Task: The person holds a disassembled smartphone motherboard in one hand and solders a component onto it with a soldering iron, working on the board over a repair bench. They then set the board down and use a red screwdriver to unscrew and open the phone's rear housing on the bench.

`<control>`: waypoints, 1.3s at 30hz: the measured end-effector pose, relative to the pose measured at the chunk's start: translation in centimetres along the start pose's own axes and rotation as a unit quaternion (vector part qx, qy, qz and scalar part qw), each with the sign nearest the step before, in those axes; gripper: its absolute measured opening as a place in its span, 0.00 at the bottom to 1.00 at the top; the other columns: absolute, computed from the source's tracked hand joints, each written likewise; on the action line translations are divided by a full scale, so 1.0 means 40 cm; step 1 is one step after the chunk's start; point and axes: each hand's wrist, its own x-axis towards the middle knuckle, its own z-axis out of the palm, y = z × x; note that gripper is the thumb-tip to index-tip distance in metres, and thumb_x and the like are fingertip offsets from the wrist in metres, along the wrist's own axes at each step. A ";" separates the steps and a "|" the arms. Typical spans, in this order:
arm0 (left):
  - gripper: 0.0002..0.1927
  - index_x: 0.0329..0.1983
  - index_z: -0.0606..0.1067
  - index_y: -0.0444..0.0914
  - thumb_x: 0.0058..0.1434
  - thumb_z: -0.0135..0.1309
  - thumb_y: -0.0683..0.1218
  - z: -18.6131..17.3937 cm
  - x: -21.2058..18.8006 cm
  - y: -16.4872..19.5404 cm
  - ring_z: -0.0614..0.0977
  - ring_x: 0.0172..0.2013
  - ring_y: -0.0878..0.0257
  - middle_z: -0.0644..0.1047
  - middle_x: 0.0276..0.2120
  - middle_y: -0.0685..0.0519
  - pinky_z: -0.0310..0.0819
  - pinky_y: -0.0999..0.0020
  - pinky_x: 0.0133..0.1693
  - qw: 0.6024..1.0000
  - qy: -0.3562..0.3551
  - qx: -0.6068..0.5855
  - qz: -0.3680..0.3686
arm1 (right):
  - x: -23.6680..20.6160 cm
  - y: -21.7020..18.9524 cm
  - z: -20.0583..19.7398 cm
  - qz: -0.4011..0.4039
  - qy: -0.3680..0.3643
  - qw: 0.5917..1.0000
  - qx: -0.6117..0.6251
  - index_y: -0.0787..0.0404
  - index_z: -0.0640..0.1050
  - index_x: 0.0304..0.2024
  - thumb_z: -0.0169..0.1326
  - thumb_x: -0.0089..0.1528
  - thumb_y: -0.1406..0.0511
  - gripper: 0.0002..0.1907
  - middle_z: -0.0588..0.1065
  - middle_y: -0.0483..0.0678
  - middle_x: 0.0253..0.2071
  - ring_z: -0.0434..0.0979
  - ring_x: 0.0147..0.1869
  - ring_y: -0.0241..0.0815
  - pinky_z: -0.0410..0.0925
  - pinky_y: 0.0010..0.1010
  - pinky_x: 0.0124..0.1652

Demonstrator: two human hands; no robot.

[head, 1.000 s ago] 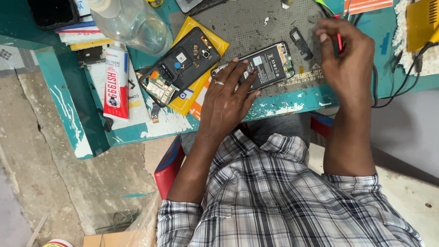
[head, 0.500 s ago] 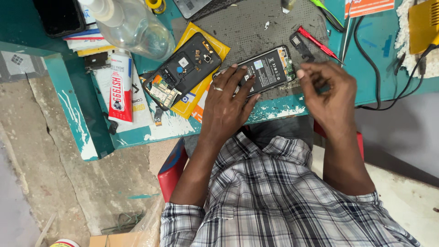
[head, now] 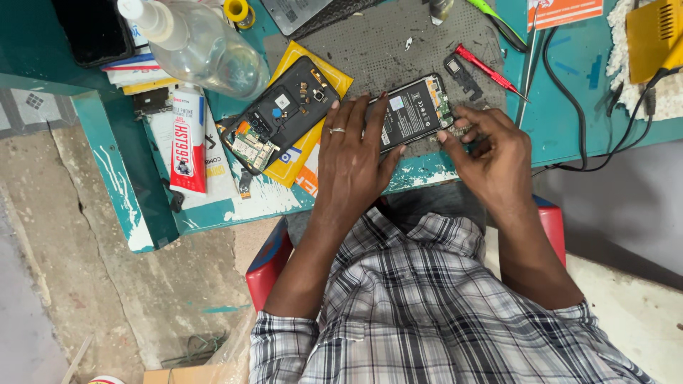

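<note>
At the far left of the teal tabletop [head: 213, 213] a white and red glue tube [head: 188, 139] lies flat, with a clear plastic bottle [head: 206, 50] on its side at its 1 o'clock. Next comes a second opened phone [head: 279, 114], circuit parts bared, resting on a yellow packet [head: 302, 153].

The left hand [head: 352, 153], ring on one finger, lies spread with fingers apart, pressing the near end of the opened black phone [head: 413, 110], which sits on the grey work mat [head: 384, 43] close to the tabletop's front edge. At its 3 o'clock the right hand [head: 491, 153] has thumb and fingertips pinched together at the phone's lower right corner; whether a small part sits between them I cannot tell.

A red screwdriver [head: 487, 71] lies at the right hand's 12 o'clock, black cables [head: 583, 142] at its 2 o'clock.

Risk, as I judge it: the phone lies so near the edge that a slip of the pressing hand could push it off, and any tiny part could drop to the floor. Open room lies mostly at 12 o'clock on the mat; right is cramped by cables.
</note>
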 end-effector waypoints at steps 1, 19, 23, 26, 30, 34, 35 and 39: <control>0.37 0.69 0.67 0.33 0.62 0.63 0.54 0.000 0.001 0.000 0.70 0.65 0.43 0.70 0.63 0.38 0.57 0.43 0.71 1.000 -0.002 -0.002 -0.001 | 0.000 0.002 0.002 -0.005 0.003 1.000 0.002 0.66 0.81 0.54 0.69 0.61 0.70 0.19 0.79 0.49 0.44 0.77 0.38 0.33 0.68 0.23 0.31; 0.33 0.65 0.69 0.33 0.65 0.64 0.56 0.026 -0.029 -0.003 0.71 0.62 0.40 0.69 0.61 0.38 0.66 0.44 0.65 0.998 0.051 0.013 0.031 | 0.027 -0.030 0.015 -0.018 0.026 0.997 -0.068 0.63 0.84 0.41 0.68 0.63 0.69 0.06 0.79 0.48 0.35 0.77 0.32 0.40 0.68 0.31 0.32; 0.34 0.65 0.70 0.34 0.64 0.65 0.57 0.024 -0.029 0.000 0.71 0.61 0.40 0.70 0.60 0.38 0.66 0.45 0.65 0.998 0.052 0.003 0.025 | 0.039 -0.035 0.010 -0.030 0.015 0.991 -0.129 0.62 0.84 0.40 0.69 0.63 0.66 0.06 0.80 0.49 0.36 0.80 0.33 0.43 0.69 0.34 0.32; 0.35 0.65 0.70 0.34 0.62 0.65 0.58 0.022 -0.030 0.001 0.71 0.61 0.41 0.70 0.60 0.39 0.67 0.45 0.65 0.998 0.050 -0.002 0.022 | 0.044 -0.038 0.008 -0.038 0.010 0.988 -0.148 0.61 0.84 0.39 0.68 0.64 0.66 0.06 0.80 0.49 0.37 0.81 0.35 0.45 0.70 0.36 0.34; 0.35 0.65 0.70 0.34 0.63 0.66 0.57 0.021 -0.030 0.002 0.71 0.61 0.42 0.70 0.60 0.40 0.67 0.46 0.65 0.998 0.056 -0.011 0.025 | 0.042 -0.043 0.005 -0.043 0.009 0.986 -0.161 0.61 0.84 0.38 0.68 0.65 0.66 0.05 0.80 0.49 0.37 0.81 0.35 0.46 0.70 0.37 0.35; 0.35 0.65 0.69 0.34 0.63 0.66 0.57 0.023 -0.031 0.001 0.71 0.61 0.42 0.70 0.60 0.39 0.67 0.46 0.65 0.998 0.059 -0.016 0.028 | 0.044 -0.042 0.005 -0.023 -0.002 0.985 -0.168 0.60 0.85 0.38 0.68 0.64 0.65 0.05 0.81 0.49 0.37 0.81 0.34 0.46 0.70 0.37 0.34; 0.35 0.65 0.69 0.34 0.63 0.66 0.57 0.024 -0.031 0.001 0.71 0.61 0.42 0.70 0.60 0.39 0.67 0.46 0.65 0.998 0.058 -0.019 0.028 | 0.043 -0.041 0.006 -0.026 0.001 0.986 -0.168 0.60 0.85 0.38 0.68 0.64 0.65 0.05 0.81 0.49 0.37 0.81 0.34 0.45 0.70 0.36 0.34; 0.36 0.65 0.69 0.34 0.62 0.66 0.58 0.026 -0.031 0.000 0.71 0.61 0.42 0.70 0.60 0.39 0.67 0.46 0.65 0.998 0.059 -0.014 0.025 | 0.051 -0.034 0.005 0.001 -0.013 0.991 -0.132 0.61 0.84 0.39 0.68 0.64 0.65 0.06 0.81 0.48 0.35 0.83 0.33 0.42 0.71 0.34 0.33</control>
